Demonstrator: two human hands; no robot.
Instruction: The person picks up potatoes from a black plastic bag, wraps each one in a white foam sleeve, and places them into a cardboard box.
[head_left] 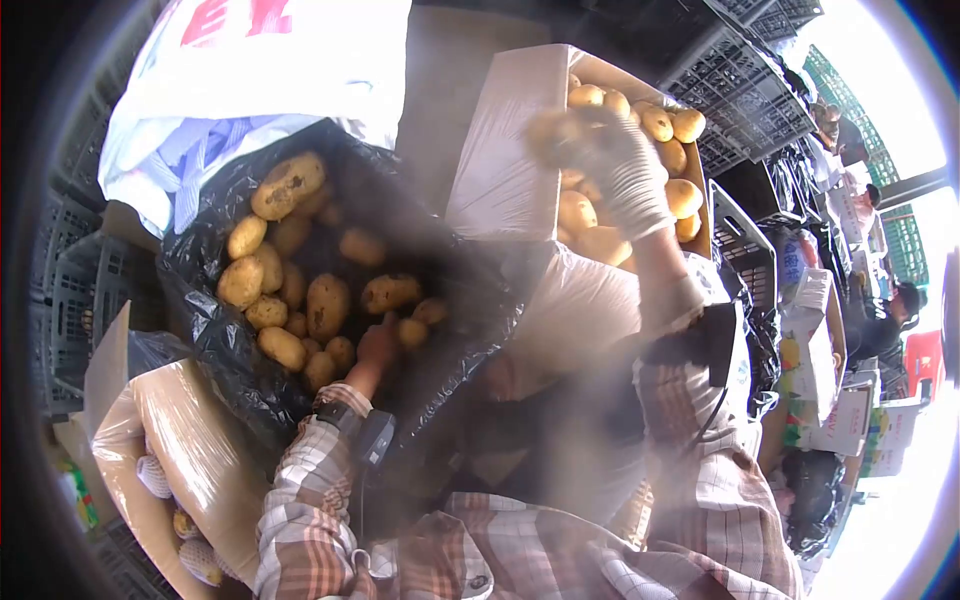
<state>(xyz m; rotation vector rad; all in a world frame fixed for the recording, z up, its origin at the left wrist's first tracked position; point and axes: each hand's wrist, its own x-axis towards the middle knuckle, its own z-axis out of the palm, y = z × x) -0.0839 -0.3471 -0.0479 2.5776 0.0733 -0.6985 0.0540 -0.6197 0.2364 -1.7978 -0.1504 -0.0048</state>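
A black plastic bag [205, 325] lined open on the left holds several potatoes [328, 307], some with dark soil marks. My left hand [374, 350] is bare and reaches into this bag, against the potatoes at its right side; its fingers are mostly hidden. Over a cardboard box [510, 150] of potatoes [683, 198] at the upper right is my right hand [625, 175], in a pale glove. Motion smears its fingers, which are closed round a blurred potato [552, 140] near the box's left wall.
A white bag with red print [290, 65] lies at the upper left. At the lower left stands an open carton [190, 430] with net-wrapped fruit [200, 560]. Black crates [740, 95], cartons [840, 425] and people [885, 320] are on the right.
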